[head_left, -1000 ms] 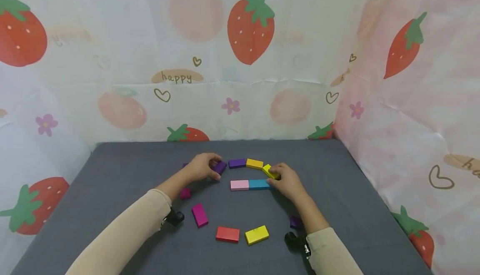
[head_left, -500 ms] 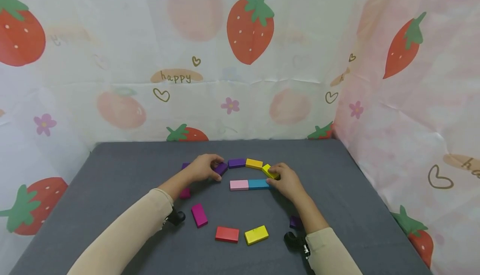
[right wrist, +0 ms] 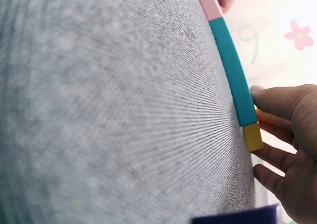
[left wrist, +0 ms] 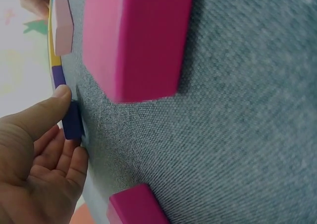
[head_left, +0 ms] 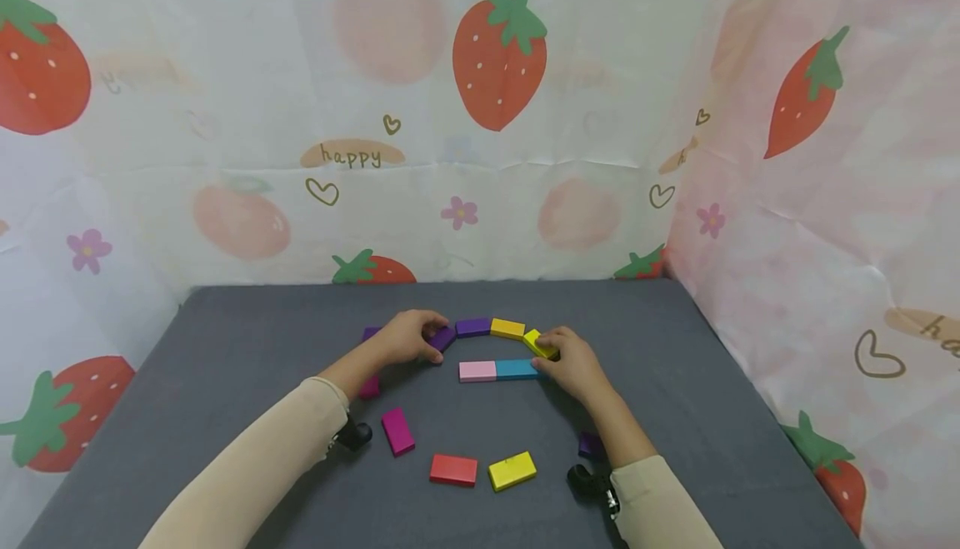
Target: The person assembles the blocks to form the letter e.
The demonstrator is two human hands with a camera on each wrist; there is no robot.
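Observation:
Between the thumb and fingers of my left hand [head_left: 408, 337] is a dark purple block [head_left: 442, 338], also seen in the left wrist view [left wrist: 72, 121]. Its right end meets or nearly meets another purple block [head_left: 473, 327]. That one adjoins an orange-yellow block [head_left: 507, 328] in a curved row. My right hand [head_left: 573, 363] pinches a bright yellow block [head_left: 538, 342] at the row's right end, its thumb by a blue block [head_left: 516, 369]. A pink block [head_left: 477, 371] lies end to end with the blue one. Fingers cover part of the yellow block.
Nearer me lie a magenta block [head_left: 398, 431], a red block [head_left: 453, 470] and a yellow block [head_left: 512, 471]. Another magenta block [head_left: 370, 386] and a purple one [head_left: 371, 333] sit partly behind the left forearm. A dark purple block [head_left: 590, 446] is beside the right wrist.
My left hand has shifted slightly right with the purple block, bringing it up to the row's purple block. My right hand stays almost still on the yellow block.

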